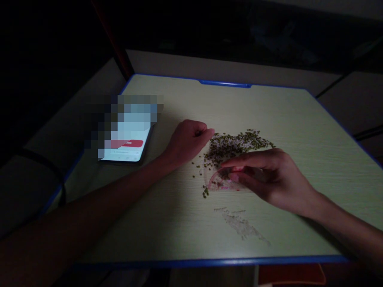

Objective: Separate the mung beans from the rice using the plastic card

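Note:
On the table (176, 203) lies a loose pile of green mung beans mixed with white rice-like grains (236, 144). My left hand (190, 141) is closed in a fist at the pile's left edge, thumb towards the beans; what its fingers hold, if anything, is hidden. Just in front of the pile, my right hand (266, 175) pinches a clear, half-round plastic piece with pink marks, which looks like a protractor (220, 184). It is tilted over the near beans, and my fingers cover part of it. A few beans are scattered to its left.
A phone (127, 153) with a lit screen, partly pixelated, stands at the table's left side. Near the front is a worn patch (242, 225) in the tabletop. A blue rim (209, 262) runs around the table, and a dark cable (56, 171) hangs at left.

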A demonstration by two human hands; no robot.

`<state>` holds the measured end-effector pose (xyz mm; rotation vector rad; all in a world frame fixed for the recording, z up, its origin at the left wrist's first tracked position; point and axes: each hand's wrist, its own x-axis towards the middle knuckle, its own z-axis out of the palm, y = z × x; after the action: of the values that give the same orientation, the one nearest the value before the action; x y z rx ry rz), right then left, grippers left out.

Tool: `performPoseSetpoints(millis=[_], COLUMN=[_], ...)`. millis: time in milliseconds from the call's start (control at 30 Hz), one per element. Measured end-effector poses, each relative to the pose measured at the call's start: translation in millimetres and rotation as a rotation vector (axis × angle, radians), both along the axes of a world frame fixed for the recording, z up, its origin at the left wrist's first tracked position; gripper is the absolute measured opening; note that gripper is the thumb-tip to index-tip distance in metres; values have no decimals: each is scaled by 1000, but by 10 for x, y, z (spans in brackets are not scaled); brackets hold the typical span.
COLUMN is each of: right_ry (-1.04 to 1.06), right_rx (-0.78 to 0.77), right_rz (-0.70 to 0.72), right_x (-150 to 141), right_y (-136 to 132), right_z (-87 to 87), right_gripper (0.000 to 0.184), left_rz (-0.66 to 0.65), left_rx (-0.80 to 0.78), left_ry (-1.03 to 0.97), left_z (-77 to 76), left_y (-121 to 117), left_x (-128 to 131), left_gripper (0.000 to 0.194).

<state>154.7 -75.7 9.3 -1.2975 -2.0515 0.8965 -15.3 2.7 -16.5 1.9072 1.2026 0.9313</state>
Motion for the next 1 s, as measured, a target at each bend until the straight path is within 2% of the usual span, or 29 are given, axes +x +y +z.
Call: performPoseSetpoints(millis=[400,567,833,1000], right_ry=[94,138,74,97], right_rx=[-73,-80,-18,-43], right_rz=[-68,-53,-11,-2], right_x=[36,33,10,-25], right_y=[-42,-47,-43,-64], right_z=[-113,-136,-117,-132], right_gripper=[20,19,18,20], left_rz=[-3,-5,-8,-3], left_rx=[24,21,22,13], left_ry=[21,30,10,11], left_z=[-9,-8,-5,0], left_y=[-1,3,4,-1], left_x=[2,4,7,6], left_gripper=[37,37,38,37])
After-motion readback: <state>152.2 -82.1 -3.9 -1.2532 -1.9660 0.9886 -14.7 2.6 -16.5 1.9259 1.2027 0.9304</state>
